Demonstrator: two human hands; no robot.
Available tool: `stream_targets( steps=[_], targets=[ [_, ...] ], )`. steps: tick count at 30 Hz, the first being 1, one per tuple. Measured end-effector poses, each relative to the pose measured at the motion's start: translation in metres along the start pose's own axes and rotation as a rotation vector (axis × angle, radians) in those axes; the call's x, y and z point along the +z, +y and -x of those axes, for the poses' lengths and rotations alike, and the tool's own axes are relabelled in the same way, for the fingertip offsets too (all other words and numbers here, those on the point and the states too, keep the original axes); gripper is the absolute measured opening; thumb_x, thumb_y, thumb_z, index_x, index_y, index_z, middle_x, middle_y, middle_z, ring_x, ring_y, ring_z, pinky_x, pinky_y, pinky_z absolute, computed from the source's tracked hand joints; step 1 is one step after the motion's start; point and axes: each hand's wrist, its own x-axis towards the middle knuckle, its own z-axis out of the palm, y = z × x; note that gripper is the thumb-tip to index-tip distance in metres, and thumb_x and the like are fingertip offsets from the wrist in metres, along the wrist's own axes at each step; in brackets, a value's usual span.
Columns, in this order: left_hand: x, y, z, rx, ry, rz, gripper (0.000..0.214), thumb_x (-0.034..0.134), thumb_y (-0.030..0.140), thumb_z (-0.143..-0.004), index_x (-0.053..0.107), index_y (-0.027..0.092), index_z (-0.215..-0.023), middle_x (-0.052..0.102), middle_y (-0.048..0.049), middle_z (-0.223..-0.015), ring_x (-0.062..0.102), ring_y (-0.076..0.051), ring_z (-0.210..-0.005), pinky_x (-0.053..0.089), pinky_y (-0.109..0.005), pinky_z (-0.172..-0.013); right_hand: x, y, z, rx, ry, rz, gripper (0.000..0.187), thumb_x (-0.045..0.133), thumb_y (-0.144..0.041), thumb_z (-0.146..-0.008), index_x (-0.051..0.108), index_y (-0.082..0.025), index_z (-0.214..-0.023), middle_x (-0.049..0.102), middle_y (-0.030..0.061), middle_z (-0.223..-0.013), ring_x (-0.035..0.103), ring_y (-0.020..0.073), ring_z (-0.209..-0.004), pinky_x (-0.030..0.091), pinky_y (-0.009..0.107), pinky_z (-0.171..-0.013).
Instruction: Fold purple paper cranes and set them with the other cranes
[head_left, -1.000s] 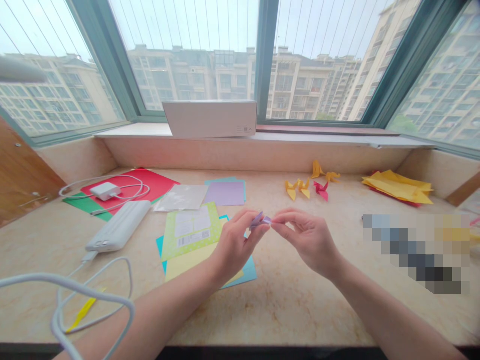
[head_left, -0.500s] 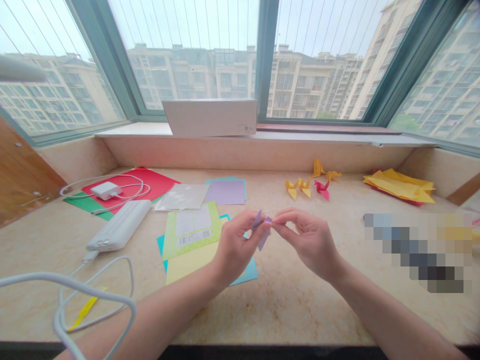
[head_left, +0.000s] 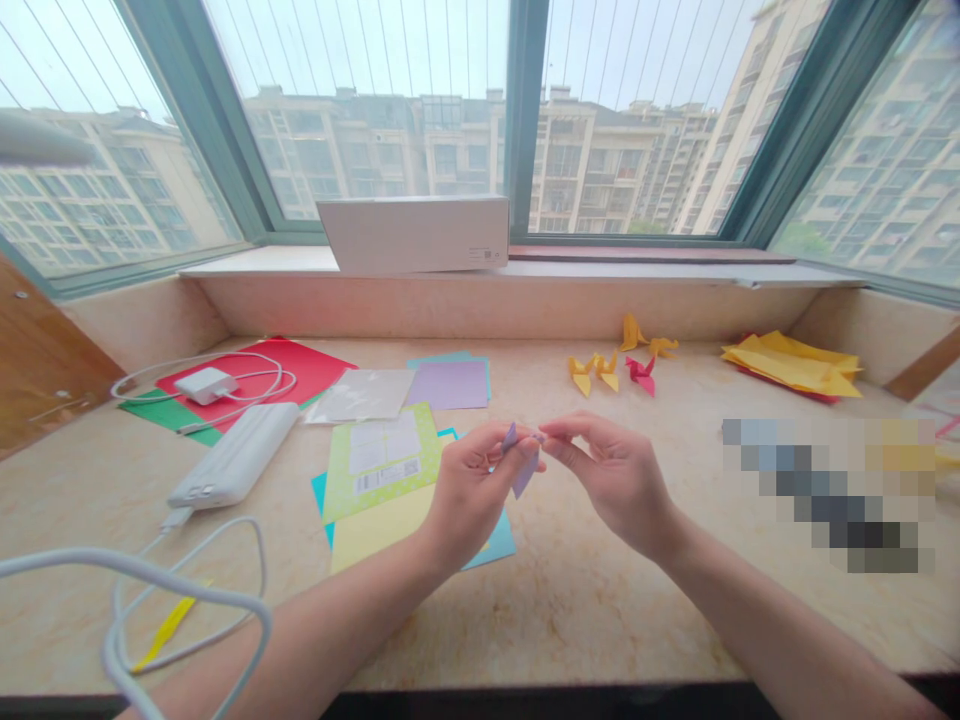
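A small folded piece of purple paper [head_left: 523,459] hangs above the marble counter [head_left: 585,590], between both my hands. My left hand [head_left: 469,490] pinches its left side with thumb and fingers closed. At the paper's top right tip, my right hand [head_left: 611,475] grips with thumb and forefinger. Beneath my left hand lie yellow, green and teal paper sheets [head_left: 382,480]. A loose purple sheet [head_left: 450,385] rests further back.
Several yellow paper cranes and a pink one [head_left: 626,368] stand at the back right, beside a stack of yellow sheets [head_left: 795,365]. A white power bank [head_left: 236,455], a charger on red paper [head_left: 206,385] and white cables [head_left: 150,590] are on the left. A white box [head_left: 416,232] sits on the sill.
The purple paper has been drawn apart, with a point now hanging down. Both hands stay together at the same spot; the view shifted slightly.
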Motion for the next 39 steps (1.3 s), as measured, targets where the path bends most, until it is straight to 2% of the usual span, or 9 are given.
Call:
stream_targets(
  steps=[12,20,24,34,39],
  targets=[
    [-0.0012,-0.0008,-0.0023,-0.052,0.016,-0.032,0.027,0.068,0.04,-0.088,0.064,0.014,-0.092,0.072,-0.0055,-0.079,0.07,-0.015,-0.066,0.051,-0.021,-0.056,-0.0032,-0.0025,-0.0028,-0.054,-0.034,0.141,0.009,0.067,-0.025,-0.091,0.069,-0.021,-0.083,0.068,-0.0001,-0.078,0.062,0.0155,-0.075,0.049,0.029,-0.073],
    [-0.0012,-0.0016,-0.0013,-0.029,0.014,-0.098,0.028,0.065,0.043,-0.09,0.061,0.016,-0.086,0.068,-0.0015,-0.066,0.063,-0.012,-0.057,0.042,-0.019,-0.048,-0.0035,-0.0055,-0.0012,-0.133,-0.047,0.207,0.014,0.064,-0.023,-0.091,0.066,-0.02,-0.078,0.065,0.0016,-0.076,0.062,0.0163,-0.073,0.049,0.03,-0.07],
    [-0.0011,-0.0032,-0.0001,-0.014,0.01,-0.104,0.027,0.064,0.043,-0.091,0.062,0.016,-0.087,0.067,-0.001,-0.066,0.057,-0.01,-0.054,0.039,-0.019,-0.048,-0.0027,-0.0073,-0.0016,-0.113,-0.037,0.201,0.015,0.063,-0.022,-0.091,0.066,-0.02,-0.076,0.065,0.0013,-0.075,0.061,0.0163,-0.072,0.049,0.03,-0.07],
    [-0.0029,-0.002,0.0011,0.056,-0.006,-0.187,0.024,0.061,0.039,-0.094,0.064,0.017,-0.086,0.068,-0.0017,-0.069,0.061,-0.012,-0.064,0.042,-0.021,-0.054,-0.0026,-0.0097,-0.0022,-0.079,-0.034,0.123,0.011,0.065,-0.022,-0.089,0.067,-0.02,-0.079,0.067,0.0016,-0.077,0.063,0.0165,-0.073,0.051,0.03,-0.072],
    [-0.0006,0.0001,0.0007,0.017,-0.019,-0.159,0.026,0.061,0.041,-0.093,0.063,0.015,-0.086,0.067,-0.002,-0.067,0.063,-0.013,-0.062,0.045,-0.021,-0.053,-0.0023,-0.008,-0.0023,-0.019,-0.026,0.112,0.013,0.066,-0.027,-0.09,0.068,-0.02,-0.079,0.068,0.0014,-0.076,0.063,0.0165,-0.073,0.051,0.03,-0.072]
  ],
)
